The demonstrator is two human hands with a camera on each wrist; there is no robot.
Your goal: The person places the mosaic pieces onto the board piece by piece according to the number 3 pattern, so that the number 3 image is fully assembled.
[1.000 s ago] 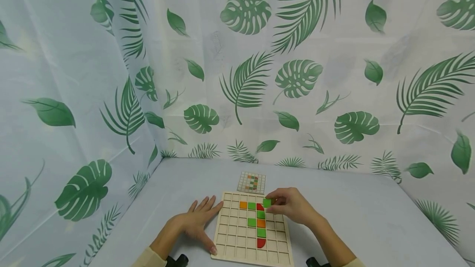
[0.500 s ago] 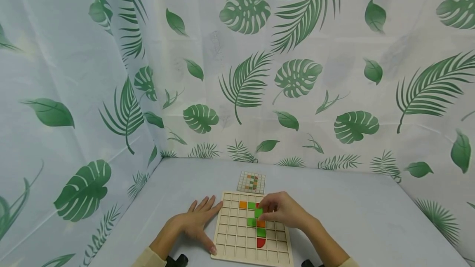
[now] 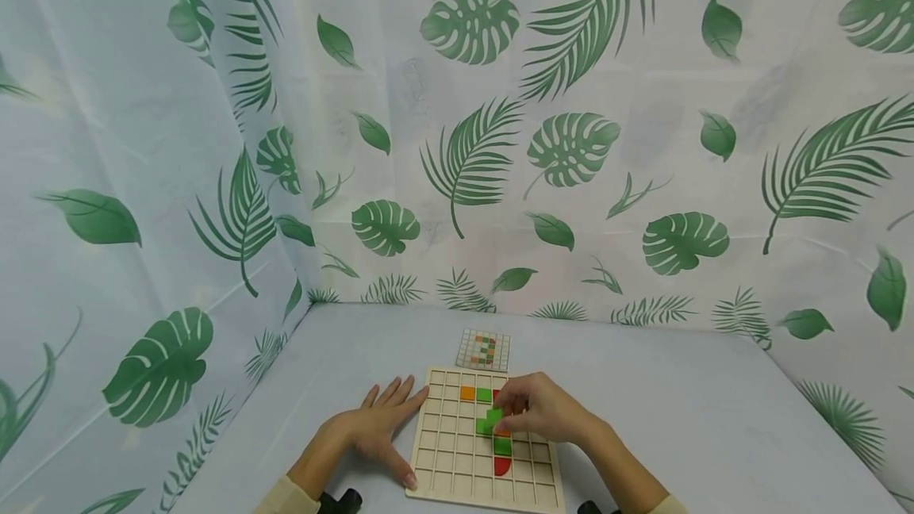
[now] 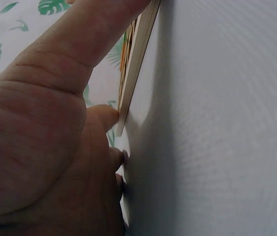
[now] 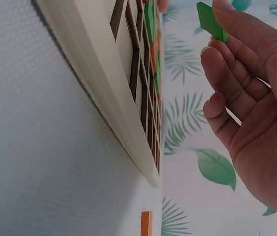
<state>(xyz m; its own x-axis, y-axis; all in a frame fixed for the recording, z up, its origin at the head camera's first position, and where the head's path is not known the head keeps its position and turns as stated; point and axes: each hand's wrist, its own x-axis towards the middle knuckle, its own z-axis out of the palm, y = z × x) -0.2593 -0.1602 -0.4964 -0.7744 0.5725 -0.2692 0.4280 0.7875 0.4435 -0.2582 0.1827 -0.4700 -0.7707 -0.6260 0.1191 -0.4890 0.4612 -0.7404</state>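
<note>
A wooden grid board (image 3: 457, 462) lies on the table, holding several small colored tiles. My left hand (image 3: 371, 433) rests spread at its left side, thumb on the near-left corner and index fingertip at the far part of the edge. Between thumb and fingertips, my right hand (image 3: 553, 411) pinches a green square tile (image 5: 211, 22) above the middle of the board. In place are an orange tile (image 3: 467, 393), a green tile (image 3: 484, 395), another green tile (image 3: 503, 446) and a rounded red tile (image 3: 502, 466). The right fingers partly hide other tiles.
Behind the board lies a small printed grid card (image 3: 465, 355) with a colored pattern. In the right wrist view an orange piece (image 5: 146, 223) shows beyond the board's corner. Leaf-patterned curtains (image 3: 493, 260) stand behind and left of the table.
My right hand has carried the green tile from the board's far-right part leftward and nearer to me, over the middle tiles. The left hand stays where it was.
</note>
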